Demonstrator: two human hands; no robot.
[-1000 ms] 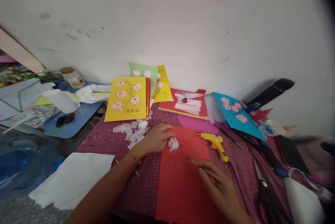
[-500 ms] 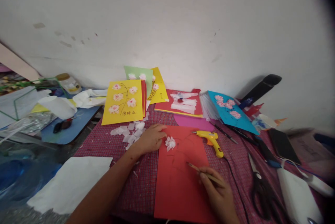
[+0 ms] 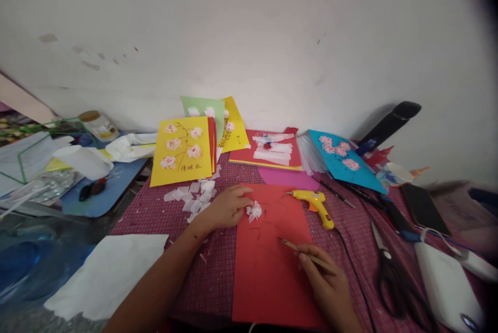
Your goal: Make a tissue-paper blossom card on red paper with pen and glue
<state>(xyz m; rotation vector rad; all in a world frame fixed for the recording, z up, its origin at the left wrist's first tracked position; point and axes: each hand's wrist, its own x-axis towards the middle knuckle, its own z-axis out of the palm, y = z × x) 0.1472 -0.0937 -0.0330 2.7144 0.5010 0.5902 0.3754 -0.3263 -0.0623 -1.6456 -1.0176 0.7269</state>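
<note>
A sheet of red paper (image 3: 268,281) lies on the checked cloth in front of me, with faint dark branch lines on its upper half. A white tissue-paper flower (image 3: 254,211) sits near its upper left edge. Beside that flower, my left hand (image 3: 227,207) rests on the paper's edge, fingers loosely bent and somewhat apart, holding nothing visible. My right hand (image 3: 324,276) grips a thin wooden-handled brush (image 3: 311,255), its dark tip over or on the middle of the sheet; contact cannot be made out. Small white tissue squares (image 3: 192,199) lie left of my left hand.
A yellow glue gun (image 3: 317,206) with a black cord lies right of the sheet. Farther right are black scissors (image 3: 392,281) and a white device (image 3: 447,286). Finished flower cards in yellow (image 3: 181,167) and blue (image 3: 361,177) stand behind. White paper (image 3: 109,276) lies left.
The view has shifted slightly. The brush and my right hand have moved only a little; my left hand stays by the flower.
</note>
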